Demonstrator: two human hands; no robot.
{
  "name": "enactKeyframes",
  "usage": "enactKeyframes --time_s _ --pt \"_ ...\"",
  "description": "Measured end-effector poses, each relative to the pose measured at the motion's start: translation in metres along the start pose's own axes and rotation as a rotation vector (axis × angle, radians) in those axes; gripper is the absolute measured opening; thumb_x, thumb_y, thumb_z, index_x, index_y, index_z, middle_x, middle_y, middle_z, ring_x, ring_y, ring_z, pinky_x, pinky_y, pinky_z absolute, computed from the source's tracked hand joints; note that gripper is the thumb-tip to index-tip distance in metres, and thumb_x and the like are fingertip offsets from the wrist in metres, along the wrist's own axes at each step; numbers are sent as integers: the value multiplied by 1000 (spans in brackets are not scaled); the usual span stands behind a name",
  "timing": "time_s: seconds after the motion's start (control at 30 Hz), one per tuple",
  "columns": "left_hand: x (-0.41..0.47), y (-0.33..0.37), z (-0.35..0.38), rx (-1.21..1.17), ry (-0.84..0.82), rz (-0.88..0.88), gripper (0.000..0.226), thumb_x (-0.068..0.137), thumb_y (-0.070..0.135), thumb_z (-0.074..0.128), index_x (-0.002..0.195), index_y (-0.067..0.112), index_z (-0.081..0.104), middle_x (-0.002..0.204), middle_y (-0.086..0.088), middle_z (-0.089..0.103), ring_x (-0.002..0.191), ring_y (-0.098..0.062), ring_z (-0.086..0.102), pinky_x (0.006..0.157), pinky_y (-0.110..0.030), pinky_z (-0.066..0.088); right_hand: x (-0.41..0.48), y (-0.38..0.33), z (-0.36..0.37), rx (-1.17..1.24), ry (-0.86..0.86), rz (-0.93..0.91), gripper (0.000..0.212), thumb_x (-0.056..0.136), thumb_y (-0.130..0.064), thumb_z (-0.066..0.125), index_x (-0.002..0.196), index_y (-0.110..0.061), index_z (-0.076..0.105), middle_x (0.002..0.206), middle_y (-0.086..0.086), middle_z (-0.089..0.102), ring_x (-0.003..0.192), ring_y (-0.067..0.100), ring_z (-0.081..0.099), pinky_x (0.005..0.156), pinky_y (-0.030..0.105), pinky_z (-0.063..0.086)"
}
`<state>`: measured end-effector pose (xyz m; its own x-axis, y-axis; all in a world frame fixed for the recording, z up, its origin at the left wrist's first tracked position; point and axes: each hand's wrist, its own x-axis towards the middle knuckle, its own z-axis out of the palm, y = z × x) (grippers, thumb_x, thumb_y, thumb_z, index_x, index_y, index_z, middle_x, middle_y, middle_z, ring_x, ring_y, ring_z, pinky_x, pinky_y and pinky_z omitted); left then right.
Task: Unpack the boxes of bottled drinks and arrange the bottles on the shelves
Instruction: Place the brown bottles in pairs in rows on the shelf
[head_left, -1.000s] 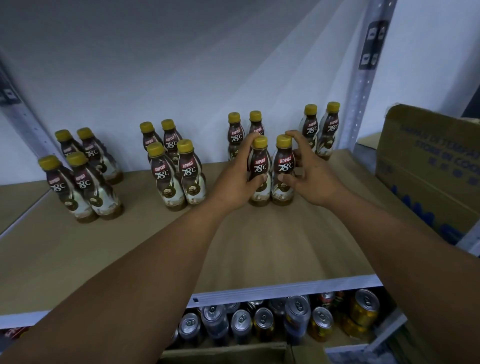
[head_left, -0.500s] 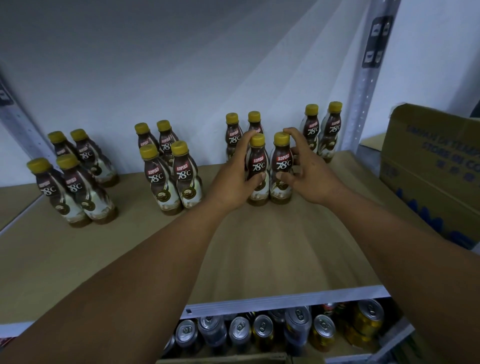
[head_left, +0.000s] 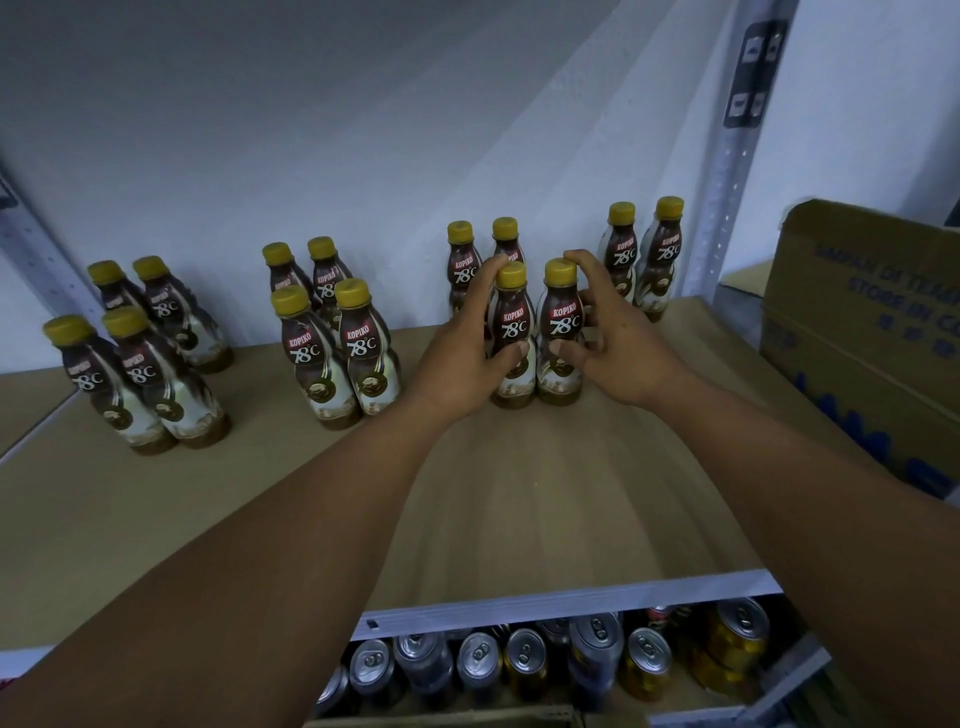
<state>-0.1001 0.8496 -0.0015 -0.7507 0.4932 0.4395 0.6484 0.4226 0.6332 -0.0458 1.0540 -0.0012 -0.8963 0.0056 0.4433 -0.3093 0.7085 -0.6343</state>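
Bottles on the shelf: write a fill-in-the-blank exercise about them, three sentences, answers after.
1. Each bottle on the shelf wears a ____ cap.
2. The left hand grips the left front bottle and the right hand grips the right front bottle, both standing ____.
3. The cans stand on the level ____ the shelf.
Missing words: yellow; upright; below.

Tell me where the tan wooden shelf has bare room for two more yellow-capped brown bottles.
The tan wooden shelf is bare before the rear right pair of yellow-capped brown bottles, between the right hand and the brown cardboard box. Its front strip along the white edge is bare too. The silver cans below are crowded.
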Motion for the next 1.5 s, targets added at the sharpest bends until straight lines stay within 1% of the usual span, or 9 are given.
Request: enactKeyframes --time_s 0.37,0.5,0.67,0.83,0.97,1.07,1.17,1.33,1.5 --pt "1 0 1 7 10 3 93 96 23 69 154 53 3 149 4 54 123 -16 63 98 -47 56 0 -1 -1 4 -12 9 93 91 -21 75 155 -48 11 144 -4 51 130 14 51 107 39 48" --pt "1 0 1 17 21 16 93 95 23 69 153 56 4 139 0 61 108 -25 69 90 -51 58 1 -4 -5 33 -40 26 93 91 -16 74 155 -46 14 133 -14 53 127 10 53 107 41 49" --pt "0 1 0 10 21 7 93 96 22 69 155 53 3 146 3 56 115 -18 66 95 -48 57 2 -6 -7 29 -54 46 93 91 -16 75 154 -47 14 118 -30 51 121 7 55 105 40 51" --pt "-1 3 0 -19 22 -1 98 95 24 71 156 52 0 154 10 48 124 -15 61 101 -45 55 1 -5 -6 98 -58 57 98 90 -19 77 156 -49 10 132 -18 47 130 8 48 112 41 44" --pt "-16 1 1 -136 55 -74 123 85 29 83 158 44 -15 161 14 36 136 -5 48 107 -22 44 -15 3 0 168 -3 94 120 84 -40 81 147 -64 -18 165 -3 24 150 11 25 121 46 29" --pt "-43 -5 6 -187 89 -216 127 82 35 86 159 41 -14 156 8 42 138 -11 47 111 -31 42 -43 8 7 188 -26 184 120 84 -49 79 151 -56 -21 170 -6 14 154 9 18 124 42 25" --pt "-76 -9 9 -103 48 -361 108 84 42 82 162 36 7 145 -2 53 130 -18 54 109 -38 45 -76 6 14 90 -17 305 110 89 -47 74 160 -40 -10 168 0 20 151 16 26 120 39 31" --pt "-125 5 0 213 -105 -286 57 92 41 71 142 19 55 137 -5 60 127 -23 54 105 -29 43 -122 -28 24 -328 -186 265 62 97 -42 61 149 -13 47 153 12 45 138 30 45 113 37 37" --pt "-189 22 -8 339 -93 -155 39 99 40 60 126 12 68 133 -5 62 123 -26 53 102 -33 41 -181 -66 52 -530 -134 154 54 104 -47 35 140 -12 56 148 12 51 139 30 43 114 44 32"
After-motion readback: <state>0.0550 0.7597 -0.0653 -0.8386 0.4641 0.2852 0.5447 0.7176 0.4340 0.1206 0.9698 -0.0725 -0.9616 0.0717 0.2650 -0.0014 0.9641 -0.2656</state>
